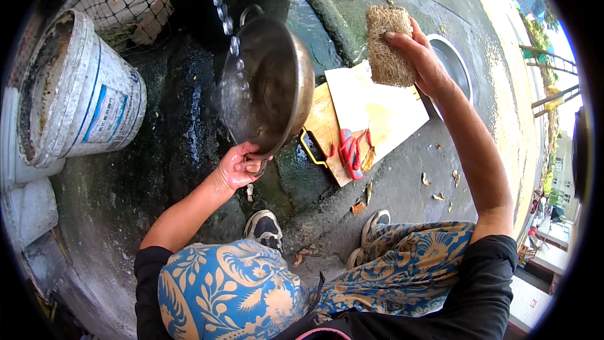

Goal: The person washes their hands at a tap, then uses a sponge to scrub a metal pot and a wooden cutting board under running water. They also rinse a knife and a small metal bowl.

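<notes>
My left hand (239,167) grips the near loop handle of a metal pot (267,82), which is tipped on its side with its mouth to the left. A stream of water (218,3) falls from above into the pot and splashes off its inside. Over to the right, my right hand (425,56) is closed around a brown fibrous scouring pad (389,56), raised apart from the pot. Beneath the pad lie wooden boards (384,113) bearing a red-handled tool (351,151), perhaps scissors. Its other end is hard to make out.
A grimy white bucket (104,104) stands at the left, near black netting (135,0). Past my right wrist sits a round metal basin (454,66), partly hidden. The wet concrete ground holds scattered dry leaves (358,208). My shoes (264,230) are close to the boards.
</notes>
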Motion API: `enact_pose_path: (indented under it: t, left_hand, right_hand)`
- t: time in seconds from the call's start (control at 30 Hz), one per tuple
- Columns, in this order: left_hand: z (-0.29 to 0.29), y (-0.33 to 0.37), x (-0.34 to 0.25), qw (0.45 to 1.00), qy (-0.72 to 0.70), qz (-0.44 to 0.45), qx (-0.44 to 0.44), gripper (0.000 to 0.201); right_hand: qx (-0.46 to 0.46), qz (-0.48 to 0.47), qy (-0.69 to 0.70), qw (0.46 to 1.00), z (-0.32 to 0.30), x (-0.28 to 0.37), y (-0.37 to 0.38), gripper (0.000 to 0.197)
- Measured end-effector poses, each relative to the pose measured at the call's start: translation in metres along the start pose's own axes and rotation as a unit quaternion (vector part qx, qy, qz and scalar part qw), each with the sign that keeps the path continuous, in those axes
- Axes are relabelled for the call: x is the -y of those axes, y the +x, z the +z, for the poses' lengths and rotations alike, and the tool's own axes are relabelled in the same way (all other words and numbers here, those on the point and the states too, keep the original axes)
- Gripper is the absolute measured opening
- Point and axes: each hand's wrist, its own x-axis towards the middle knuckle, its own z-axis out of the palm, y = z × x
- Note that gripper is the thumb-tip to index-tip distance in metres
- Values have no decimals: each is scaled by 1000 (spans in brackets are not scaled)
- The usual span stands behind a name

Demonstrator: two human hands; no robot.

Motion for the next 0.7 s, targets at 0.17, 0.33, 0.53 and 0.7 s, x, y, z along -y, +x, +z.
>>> enact_pose_path:
  t: [0.17, 0.33, 0.53, 0.7]
  left_hand:
    - [8, 6, 18, 975, -112, 0, 193, 32]
    - [9, 29, 35, 950, -121, -23, 285, 29]
    - [14, 46, 43, 983, -34, -111, 144, 43]
    - [82, 73, 4, 988, 122, -69, -67, 21]
  right_hand:
    - [-21, -16, -16, 1000, -11, 2, -15, 52]
    - [-71, 28, -60, 995, -34, -14, -37, 55]
    - [-156, 77, -63, 983, -80, -34, -81, 57]
    - [-205, 96, -66, 972, -108, -50, -112, 60]
